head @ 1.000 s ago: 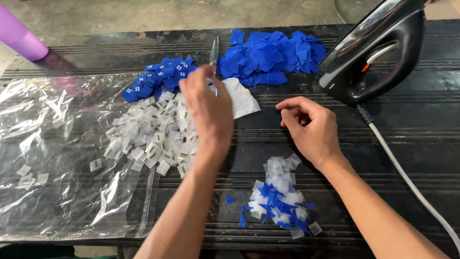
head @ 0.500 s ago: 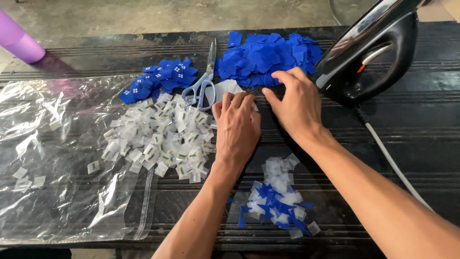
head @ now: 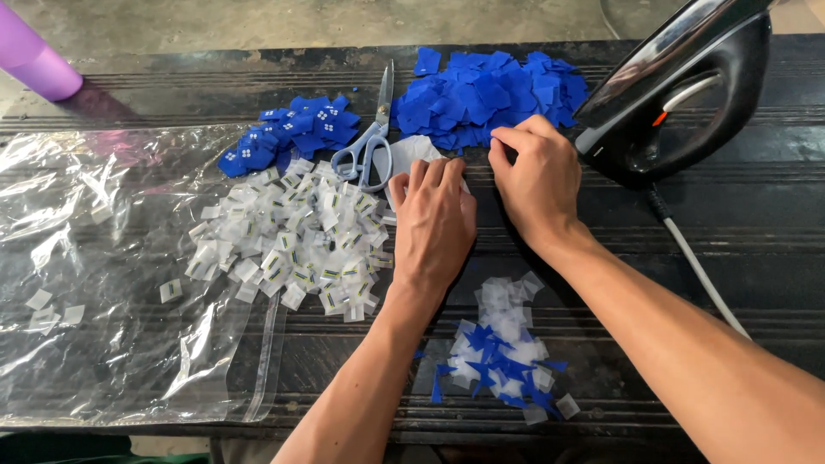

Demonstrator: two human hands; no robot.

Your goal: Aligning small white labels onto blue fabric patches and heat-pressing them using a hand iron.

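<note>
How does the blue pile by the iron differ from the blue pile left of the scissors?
The blue pile by the iron is bigger, and its squares look plain; the blue pile left of the scissors is smaller, and several of its pieces show small white marks. The right hand touches the first pile's edge; no hand touches the second. Both lie on the dark table.

Left hand (head: pixel 434 228) lowered from over the white tags (head: pixel 288 236), now flat, palm down, on the white sheet (head: pixel 412 153) beside the scissors (head: pixel 369 137). Scissors uncovered again, lying between the two blue heaps. Right hand (head: pixel 537 185) moved up from mid-desk to the near edge of the blue squares (head: pixel 490 94), fingertips pinching there, close beside the left hand.
</note>
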